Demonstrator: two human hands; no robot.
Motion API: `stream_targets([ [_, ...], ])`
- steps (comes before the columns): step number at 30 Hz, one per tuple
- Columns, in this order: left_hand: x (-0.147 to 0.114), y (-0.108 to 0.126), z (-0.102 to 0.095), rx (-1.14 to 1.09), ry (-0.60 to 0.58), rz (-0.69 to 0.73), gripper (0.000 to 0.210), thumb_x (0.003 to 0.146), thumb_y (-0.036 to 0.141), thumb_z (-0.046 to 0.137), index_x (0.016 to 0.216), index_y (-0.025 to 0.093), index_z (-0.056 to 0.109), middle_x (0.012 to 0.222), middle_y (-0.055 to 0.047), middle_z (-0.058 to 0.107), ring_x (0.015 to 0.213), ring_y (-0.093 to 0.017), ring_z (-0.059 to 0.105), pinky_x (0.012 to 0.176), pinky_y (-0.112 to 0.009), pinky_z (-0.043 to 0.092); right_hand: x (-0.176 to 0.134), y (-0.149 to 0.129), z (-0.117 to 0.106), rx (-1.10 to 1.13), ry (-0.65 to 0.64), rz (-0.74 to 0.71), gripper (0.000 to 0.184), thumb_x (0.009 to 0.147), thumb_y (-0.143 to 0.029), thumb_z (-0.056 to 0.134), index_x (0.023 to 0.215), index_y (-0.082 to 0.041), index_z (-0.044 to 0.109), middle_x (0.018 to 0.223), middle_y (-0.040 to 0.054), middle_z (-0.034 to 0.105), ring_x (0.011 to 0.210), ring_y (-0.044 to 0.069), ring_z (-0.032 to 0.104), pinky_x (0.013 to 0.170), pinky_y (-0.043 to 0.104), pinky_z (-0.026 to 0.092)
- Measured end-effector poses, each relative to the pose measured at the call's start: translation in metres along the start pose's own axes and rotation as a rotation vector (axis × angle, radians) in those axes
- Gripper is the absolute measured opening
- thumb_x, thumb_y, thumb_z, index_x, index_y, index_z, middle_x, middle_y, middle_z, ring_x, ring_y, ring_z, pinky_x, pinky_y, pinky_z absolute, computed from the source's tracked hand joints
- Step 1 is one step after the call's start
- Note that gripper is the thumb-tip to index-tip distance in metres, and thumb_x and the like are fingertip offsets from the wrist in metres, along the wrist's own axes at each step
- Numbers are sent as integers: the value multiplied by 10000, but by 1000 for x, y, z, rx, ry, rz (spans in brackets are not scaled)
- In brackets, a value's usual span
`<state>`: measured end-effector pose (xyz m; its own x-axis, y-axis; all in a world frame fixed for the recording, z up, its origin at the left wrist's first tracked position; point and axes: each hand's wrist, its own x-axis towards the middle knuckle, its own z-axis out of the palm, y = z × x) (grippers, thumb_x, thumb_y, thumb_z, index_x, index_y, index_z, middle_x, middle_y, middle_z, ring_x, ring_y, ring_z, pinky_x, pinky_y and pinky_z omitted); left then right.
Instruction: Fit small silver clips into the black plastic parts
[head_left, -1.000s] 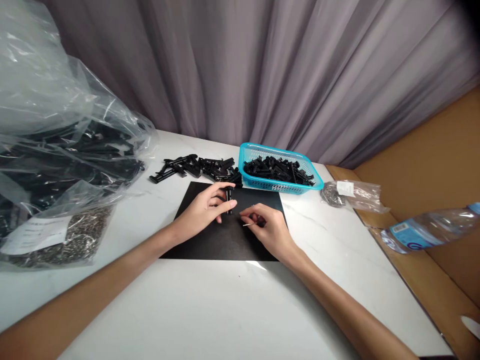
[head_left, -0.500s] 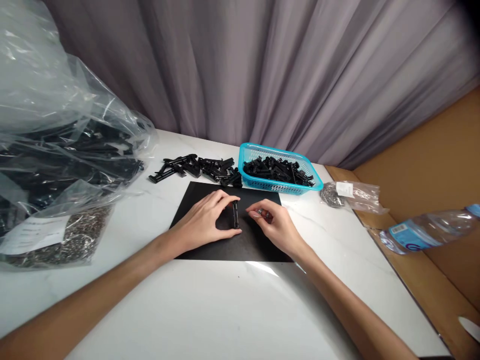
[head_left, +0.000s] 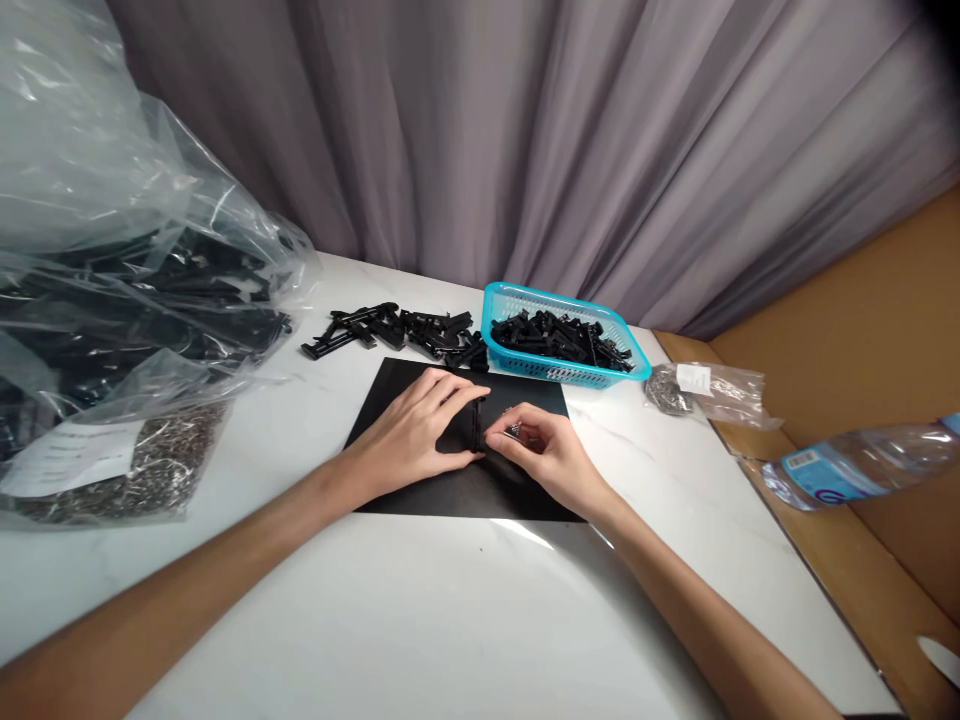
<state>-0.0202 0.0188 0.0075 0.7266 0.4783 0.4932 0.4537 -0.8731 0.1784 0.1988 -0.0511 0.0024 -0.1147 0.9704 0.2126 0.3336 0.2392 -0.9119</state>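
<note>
Over the black mat (head_left: 420, 495), my left hand (head_left: 420, 425) grips a narrow black plastic part (head_left: 476, 425) by its two ends, between thumb and fingers. My right hand (head_left: 551, 450) is closed in a pinch, its fingertips against the right side of that part near its lower end. Small shiny metal pieces (head_left: 514, 430) show within the curled right fingers; their exact kind is too small to make out. What sits right at the right fingertips is hidden.
Behind the mat lie loose black plastic parts (head_left: 390, 328) and a blue basket (head_left: 566, 375) of similar ones. Large clear bags (head_left: 150, 220) and a bag of metal pieces (head_left: 161, 465) stand left. To the right are a small bag (head_left: 705, 390) and a plastic bottle (head_left: 855, 465).
My right hand has moved left, bringing its fingertips against the black part. The part has turned slightly in my left hand. The whole view has shifted a little.
</note>
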Motion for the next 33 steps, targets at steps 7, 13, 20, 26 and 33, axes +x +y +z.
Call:
stream_targets([
  [7, 1, -1, 1, 19, 7, 11, 624, 847, 311, 812, 1400, 180, 554, 1259, -108, 660, 1217, -301, 567, 990, -447, 586, 0, 8, 9, 31, 13, 24, 170, 880, -365, 793, 870, -195, 808, 787, 3, 674, 560, 96, 363, 538, 290, 293],
  [13, 1, 0, 1, 68, -8, 21, 646, 813, 280, 833, 1387, 164, 559, 1220, -105, 674, 1179, -304, 585, 1008, -459, 572, 2, 9, 5, 63, -44, 42, 213, 869, -413, 810, 883, -201, 828, 795, 21, 692, 610, 119, 405, 574, 303, 307],
  [20, 2, 0, 2, 64, -4, 20, 631, 808, 289, 826, 1375, 155, 584, 1206, -113, 681, 1170, -313, 589, 1027, -461, 558, 2, 0, -5, 15, -132, 18, 201, 910, -403, 777, 895, -208, 820, 853, 34, 696, 715, 154, 508, 640, 320, 358],
  [26, 3, -1, 1, 57, -1, 26, 640, 797, 293, 832, 1372, 148, 591, 1201, -117, 684, 1163, -320, 585, 1023, -472, 559, 1, 0, -2, 23, -110, 4, 187, 910, -400, 779, 896, -218, 822, 871, 42, 718, 743, 170, 542, 663, 330, 388],
  [33, 4, -1, 2, 63, 1, 35, 640, 800, 306, 839, 1365, 126, 599, 1192, -124, 686, 1159, -320, 582, 1024, -466, 556, 1, 2, 0, 30, -79, 0, 165, 907, -374, 786, 905, -214, 826, 880, 46, 733, 771, 180, 581, 680, 333, 403],
])
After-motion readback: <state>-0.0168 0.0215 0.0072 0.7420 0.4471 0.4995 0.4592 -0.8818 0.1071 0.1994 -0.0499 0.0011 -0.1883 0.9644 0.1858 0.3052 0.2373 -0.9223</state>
